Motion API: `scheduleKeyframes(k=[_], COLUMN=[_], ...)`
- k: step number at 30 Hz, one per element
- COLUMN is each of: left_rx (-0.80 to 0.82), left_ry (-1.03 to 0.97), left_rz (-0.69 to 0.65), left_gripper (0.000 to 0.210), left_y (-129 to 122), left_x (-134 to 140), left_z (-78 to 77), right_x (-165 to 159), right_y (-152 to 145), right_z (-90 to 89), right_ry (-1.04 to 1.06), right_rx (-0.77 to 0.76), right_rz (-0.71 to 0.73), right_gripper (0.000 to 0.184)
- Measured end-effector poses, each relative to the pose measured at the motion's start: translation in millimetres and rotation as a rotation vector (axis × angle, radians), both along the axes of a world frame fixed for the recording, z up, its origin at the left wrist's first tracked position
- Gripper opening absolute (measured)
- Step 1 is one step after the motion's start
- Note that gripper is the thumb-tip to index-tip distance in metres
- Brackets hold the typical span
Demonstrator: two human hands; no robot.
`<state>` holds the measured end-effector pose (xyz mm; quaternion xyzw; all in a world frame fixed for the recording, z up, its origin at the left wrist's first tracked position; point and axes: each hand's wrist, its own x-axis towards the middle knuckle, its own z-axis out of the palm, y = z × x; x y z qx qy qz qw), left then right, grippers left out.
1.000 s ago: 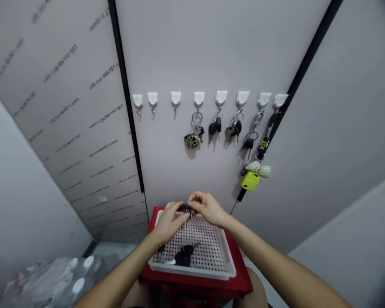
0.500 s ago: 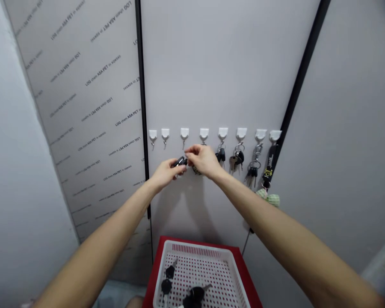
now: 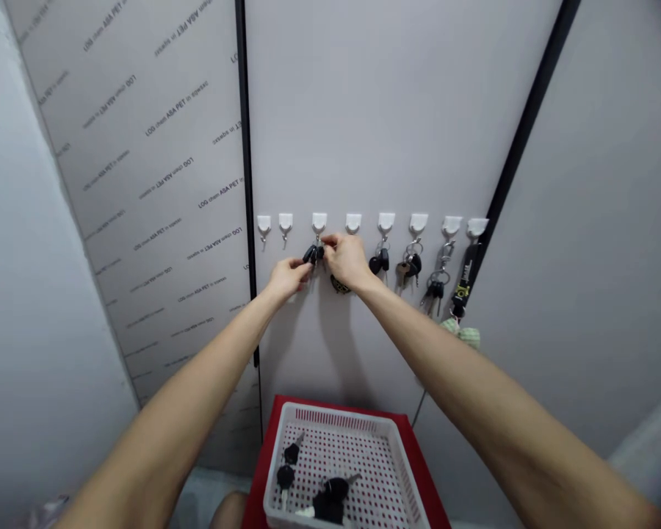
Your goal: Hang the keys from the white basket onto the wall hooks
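Note:
A small bunch of black-headed keys (image 3: pixel 312 254) is just below the third white hook (image 3: pixel 319 222) from the left. My left hand (image 3: pixel 289 279) pinches the keys from the left side. From the right, my right hand (image 3: pixel 349 261) has its fingertips closed at the top of the bunch, right under the hook. Whether the ring sits on the hook is hidden by those fingers. Behind my right hand, a dark patterned item (image 3: pixel 338 285) hangs partly covered under the fourth hook (image 3: pixel 353 223).
Further right hang black keys (image 3: pixel 380 261), mixed keys (image 3: pixel 410 268), another bunch (image 3: pixel 434 290) and a black strap (image 3: pixel 467 275) with a green bow. Two bare hooks (image 3: pixel 285 222) are at the left. Below, a white basket (image 3: pixel 330 417) with keys (image 3: pixel 333 499) stands on a red surface (image 3: pixel 416 455).
Both hands have risen slightly with the keys, bringing them up to the third hook. My right fingertips are now directly under it.

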<state>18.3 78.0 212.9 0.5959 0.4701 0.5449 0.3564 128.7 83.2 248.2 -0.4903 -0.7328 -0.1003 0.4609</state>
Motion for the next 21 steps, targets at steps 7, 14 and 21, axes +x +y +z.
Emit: scheduleKeyframes(k=[7, 14, 21], left_rx=[-0.128, -0.179, -0.062], left_ry=[0.161, 0.513, 0.891], left_rz=[-0.150, -0.411, -0.410], left_gripper=[0.029, 0.026, 0.030], left_y=[-34.4, -80.5, -89.8], left_x=[-15.0, -8.1, -3.0], left_z=[-113.7, -206.6, -220.6], right_x=[27.3, 49.1, 44.5], right_y=[-49.7, -101.7, -106.7], right_z=[-119.7, -243.2, -253.4], right_ry=[-0.218, -0.555, -0.573], right_rx=[-0.214, -0.762, -0.772], right_rz=[0.253, 0.563, 0.429], right_gripper=[0.024, 0.025, 0.026])
